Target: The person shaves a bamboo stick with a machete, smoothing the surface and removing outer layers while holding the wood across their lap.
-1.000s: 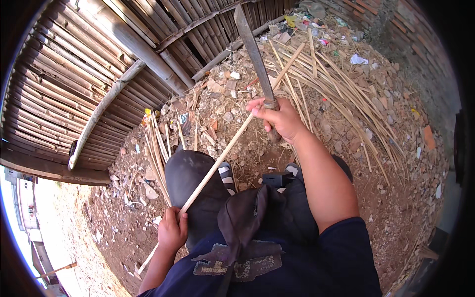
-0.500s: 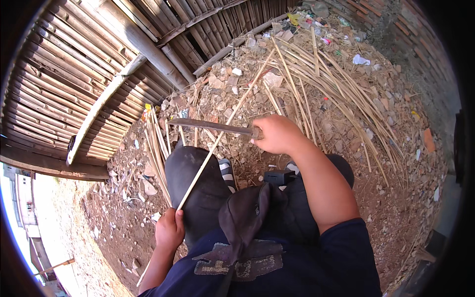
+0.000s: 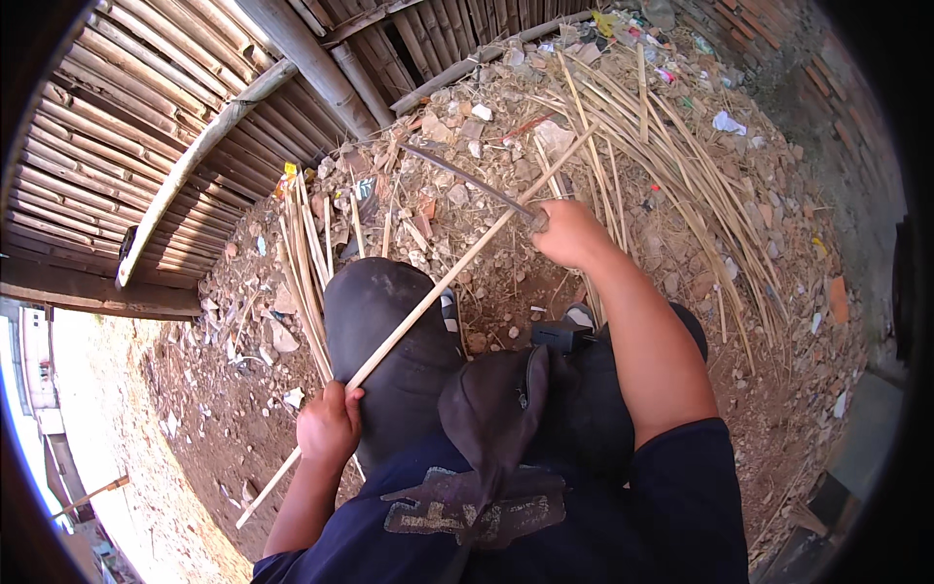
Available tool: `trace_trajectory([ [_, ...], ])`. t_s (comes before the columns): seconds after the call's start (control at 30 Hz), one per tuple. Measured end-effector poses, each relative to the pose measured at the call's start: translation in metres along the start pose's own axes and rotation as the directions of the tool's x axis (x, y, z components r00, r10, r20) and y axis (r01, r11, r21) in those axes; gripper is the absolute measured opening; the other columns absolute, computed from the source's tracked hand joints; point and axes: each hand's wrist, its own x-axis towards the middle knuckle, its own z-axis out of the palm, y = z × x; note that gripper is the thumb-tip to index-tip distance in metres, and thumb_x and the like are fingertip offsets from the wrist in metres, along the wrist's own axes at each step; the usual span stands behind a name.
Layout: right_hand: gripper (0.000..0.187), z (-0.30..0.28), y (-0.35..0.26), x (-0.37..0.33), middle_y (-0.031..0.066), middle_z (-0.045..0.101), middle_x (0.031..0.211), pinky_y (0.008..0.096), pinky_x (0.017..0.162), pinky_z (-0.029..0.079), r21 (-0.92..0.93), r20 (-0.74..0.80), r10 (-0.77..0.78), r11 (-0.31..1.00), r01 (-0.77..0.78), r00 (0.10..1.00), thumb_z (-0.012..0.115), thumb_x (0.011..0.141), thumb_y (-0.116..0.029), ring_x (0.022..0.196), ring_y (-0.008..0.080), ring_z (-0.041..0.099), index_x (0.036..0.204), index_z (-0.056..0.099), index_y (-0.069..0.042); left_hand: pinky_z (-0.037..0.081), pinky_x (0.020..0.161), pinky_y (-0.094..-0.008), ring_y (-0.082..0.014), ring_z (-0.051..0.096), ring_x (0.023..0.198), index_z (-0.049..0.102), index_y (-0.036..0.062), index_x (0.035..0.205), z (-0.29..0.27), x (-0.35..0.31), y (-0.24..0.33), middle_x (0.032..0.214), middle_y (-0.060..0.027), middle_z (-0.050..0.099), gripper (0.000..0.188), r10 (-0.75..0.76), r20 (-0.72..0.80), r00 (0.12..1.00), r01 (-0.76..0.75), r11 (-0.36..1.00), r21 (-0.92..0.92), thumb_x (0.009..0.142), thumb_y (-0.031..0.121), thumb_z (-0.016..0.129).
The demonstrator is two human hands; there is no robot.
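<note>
Bamboo fence [image 3: 146,127] runs across the upper left, diagonal pole [image 3: 199,161] lashed along it. Right of the fence: rubble heap [image 3: 457,185] of stones and litter. Beyond that, loose pile of split cane strips [image 3: 671,165]. Below the fence, a smaller strip bundle [image 3: 306,263] on bare dirt [image 3: 209,428].

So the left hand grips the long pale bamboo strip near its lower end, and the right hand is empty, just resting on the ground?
Not quite. The head view shows the right hand gripping a long dark metal blade, not empty. The left hand does grip the long pale bamboo strip near its lower end.
</note>
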Motion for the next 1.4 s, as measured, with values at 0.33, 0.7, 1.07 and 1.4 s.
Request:
trace_trajectory([
  [0.33, 0.037, 0.002, -0.004, -0.001, 0.0197, 0.073, 0.093, 0.0462, 0.083, 0.056, 0.125, -0.102, 0.073, 0.990, -0.060, 0.992, 0.072, 0.082, -0.026, 0.092, 0.0377, 0.071, 0.116, 0.073, -0.010, 0.050, 0.058, -0.0568, -0.0472, 0.064, 0.065, 0.052, 0.0046, 0.089, -0.006, 0.006, -0.005, 0.070, -0.0242, 0.063, 0.036, -0.003, 0.081, 0.997, 0.008, 0.998, -0.059, 0.104, 0.037, 0.056],
  [0.7, 0.034, 0.016, 0.012, 0.009, 0.0197, 0.073, 0.095, 0.0477, 0.082, 0.056, 0.150, -0.239, 0.030, 0.989, 0.006, 0.970, 0.073, 0.081, -0.025, 0.093, 0.0386, 0.071, 0.109, 0.072, -0.007, 0.047, 0.057, -0.0573, -0.0490, 0.062, 0.064, 0.053, 0.0051, 0.087, -0.021, 0.011, -0.006, 0.067, -0.0237, 0.062, 0.033, 0.013, 0.107, 0.994, -0.004, 0.996, -0.086, 0.105, 0.033, 0.056],
  [1.07, 0.049, 0.011, -0.023, -0.014, 0.0228, 0.074, 0.102, 0.0448, 0.087, 0.056, 0.055, -0.158, -0.057, 0.996, 0.066, 0.986, 0.074, 0.080, -0.025, 0.099, 0.0375, 0.071, 0.124, 0.069, -0.003, 0.048, 0.060, -0.0571, -0.0483, 0.064, 0.068, 0.055, 0.0045, 0.088, -0.021, 0.011, -0.012, 0.069, -0.0245, 0.063, 0.035, 0.041, 0.137, 0.990, -0.026, 0.994, -0.106, 0.105, 0.035, 0.054],
  [1.4, 0.031, 0.019, -0.003, 0.003, 0.0227, 0.073, 0.097, 0.0434, 0.082, 0.055, 0.144, -0.186, -0.096, 0.982, 0.124, 0.978, 0.071, 0.083, -0.024, 0.092, 0.0367, 0.071, 0.105, 0.073, -0.003, 0.049, 0.063, -0.0566, -0.0499, 0.063, 0.071, 0.056, 0.0033, 0.087, -0.020, 0.008, -0.022, 0.072, -0.0257, 0.063, 0.036, 0.079, 0.113, 0.990, -0.057, 0.981, -0.186, 0.105, 0.035, 0.055],
])
